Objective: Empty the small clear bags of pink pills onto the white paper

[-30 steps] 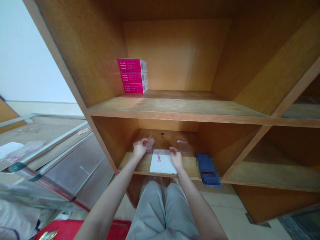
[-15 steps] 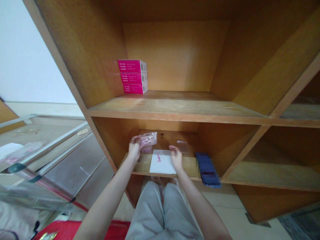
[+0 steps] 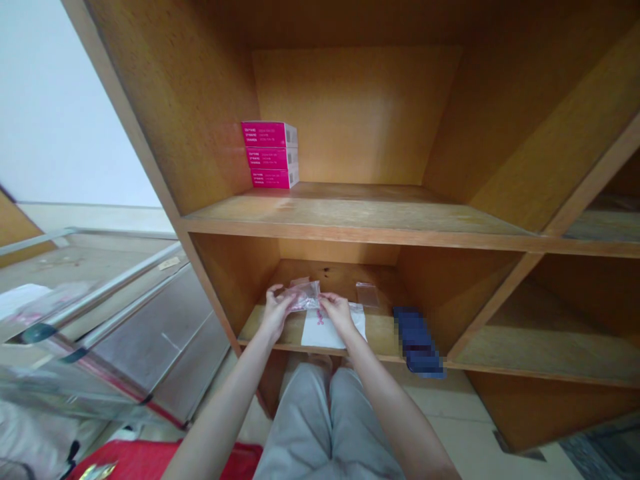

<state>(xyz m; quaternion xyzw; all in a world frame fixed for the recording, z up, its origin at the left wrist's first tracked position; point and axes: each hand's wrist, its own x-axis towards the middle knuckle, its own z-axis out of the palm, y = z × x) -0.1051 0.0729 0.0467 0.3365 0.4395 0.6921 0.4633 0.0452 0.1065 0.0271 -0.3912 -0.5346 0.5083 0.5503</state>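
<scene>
A clear plastic bag (image 3: 305, 297) is held between both hands above the lower shelf. My left hand (image 3: 276, 311) grips its left part, and my right hand (image 3: 336, 308) pinches its right edge. Beneath them lies a white sheet (image 3: 320, 335) with small pink pieces (image 3: 321, 317) on it. Behind the held bag, another pinkish bag (image 3: 300, 281) shows in part. A small flat clear bag (image 3: 367, 294) lies to the right of my right hand.
Stacked pink boxes (image 3: 273, 158) stand on the upper shelf (image 3: 360, 213). A dark blue, pixelated item (image 3: 417, 343) hangs over the lower shelf's front edge at the right. A metal-framed cart (image 3: 125, 280) stands at the left, above a red item (image 3: 135, 460).
My left hand has brought the bag a little lower and to the right. My right hand has moved left and up to its edge and taken hold of it.
</scene>
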